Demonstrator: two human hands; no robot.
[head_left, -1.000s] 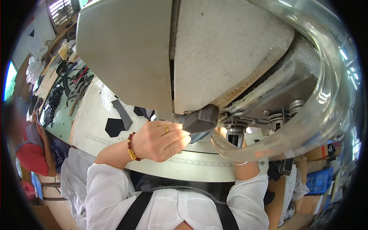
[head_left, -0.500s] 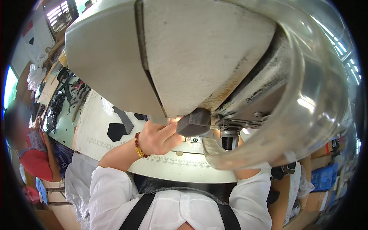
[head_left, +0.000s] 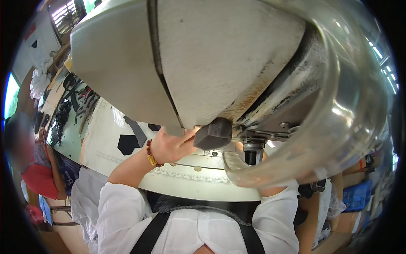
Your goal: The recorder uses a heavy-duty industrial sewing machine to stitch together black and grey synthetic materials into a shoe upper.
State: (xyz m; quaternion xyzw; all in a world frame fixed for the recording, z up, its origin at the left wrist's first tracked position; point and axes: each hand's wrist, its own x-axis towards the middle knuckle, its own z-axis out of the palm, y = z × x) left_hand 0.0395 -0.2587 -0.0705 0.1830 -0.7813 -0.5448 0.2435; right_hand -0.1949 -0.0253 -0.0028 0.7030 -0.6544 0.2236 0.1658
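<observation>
My left hand point(head_left: 170, 146), with a beaded bracelet point(head_left: 150, 156) at the wrist, reaches over the white machine bed point(head_left: 186, 180) beneath a large sewing machine head point(head_left: 224, 55). Its fingertips pass behind a dark grey faceted block point(head_left: 213, 133) under the head, so whether they hold anything is hidden. Most of my right hand is covered by the machine and its clear curved guard point(head_left: 359, 122); a strip of skin point(head_left: 265, 155) shows beside the dark needle-side post point(head_left: 250, 156). Black cut pieces point(head_left: 127, 144) lie on the bed left of my left hand.
A ruler scale point(head_left: 190, 175) runs along the bed's near side. At the left, a person in red point(head_left: 40, 180) sits by a green-topped table point(head_left: 69, 139) with heaped black strips. Grey cloth point(head_left: 86, 194) hangs beside me. A blue basket point(head_left: 355, 195) and cardboard boxes stand right.
My left hand has shifted slightly left and up, and its curled fingers have straightened behind the grey block. The black pieces stay where they were.
</observation>
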